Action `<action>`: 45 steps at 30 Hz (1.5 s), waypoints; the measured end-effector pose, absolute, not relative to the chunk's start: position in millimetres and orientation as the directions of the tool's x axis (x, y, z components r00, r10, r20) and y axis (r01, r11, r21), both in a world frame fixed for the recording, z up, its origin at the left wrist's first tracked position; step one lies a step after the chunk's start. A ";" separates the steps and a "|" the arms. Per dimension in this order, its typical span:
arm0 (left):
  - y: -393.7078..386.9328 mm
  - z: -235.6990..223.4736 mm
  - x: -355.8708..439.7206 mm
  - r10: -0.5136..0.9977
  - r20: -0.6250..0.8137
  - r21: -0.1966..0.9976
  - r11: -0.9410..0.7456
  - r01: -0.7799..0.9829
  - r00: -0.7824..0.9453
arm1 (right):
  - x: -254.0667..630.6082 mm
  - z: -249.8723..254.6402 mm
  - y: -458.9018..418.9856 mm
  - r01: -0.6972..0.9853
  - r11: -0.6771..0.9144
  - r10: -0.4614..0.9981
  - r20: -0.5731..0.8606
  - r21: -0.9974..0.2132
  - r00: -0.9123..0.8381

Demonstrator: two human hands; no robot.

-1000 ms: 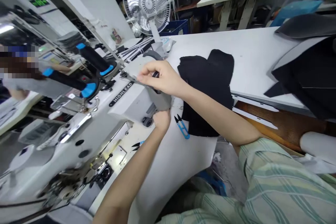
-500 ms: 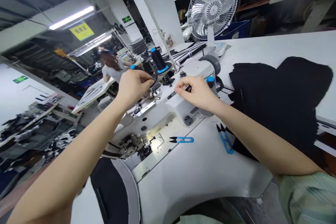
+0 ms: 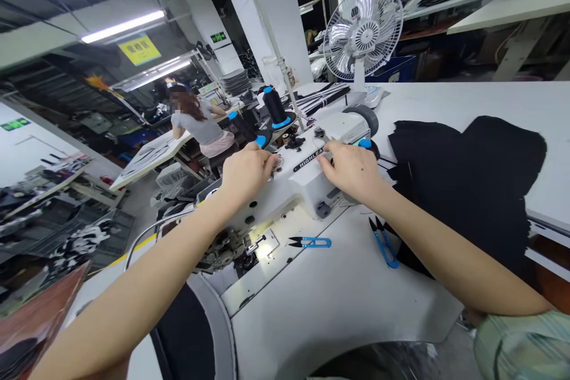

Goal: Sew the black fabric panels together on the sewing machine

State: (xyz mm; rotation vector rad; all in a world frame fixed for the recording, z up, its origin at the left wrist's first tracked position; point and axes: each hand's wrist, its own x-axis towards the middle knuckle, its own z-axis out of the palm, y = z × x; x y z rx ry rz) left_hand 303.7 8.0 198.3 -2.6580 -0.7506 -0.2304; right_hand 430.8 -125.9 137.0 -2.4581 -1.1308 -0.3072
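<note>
A white sewing machine [image 3: 285,193] with a HIGHLEAD label [image 3: 308,159] lies under both my hands. My left hand [image 3: 248,173] is over the machine's arm, thumb and fingers pinched beside the metal thread-tension parts [image 3: 278,161]. Whatever is in that pinch is too small to make out. My right hand [image 3: 354,171] is curled above the right end of the label, close to a small post [image 3: 319,132]. A dark bobbin in its fingers is almost wholly hidden now. Behind the machine, cones of black thread [image 3: 275,108] stand on their holders.
Blue thread snips [image 3: 310,242] lie by the needle plate, and a second pair of snips [image 3: 383,243] lies farther right. Black fabric pieces [image 3: 467,184] cover the right table. A white fan [image 3: 364,35] stands behind. A co-worker [image 3: 196,119] sits at the far left table.
My left hand has moved right and down to the tension parts. The right hand has shifted slightly right and turned its back upward, covering the bobbin. The view has tilted up slightly.
</note>
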 end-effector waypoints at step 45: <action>44.7 209.0 313.8 0.180 0.193 0.060 -0.983 0.171 0.965 | 427.0 146.3 -105.4 0.847 -0.452 0.768 0.361 -0.280 0.529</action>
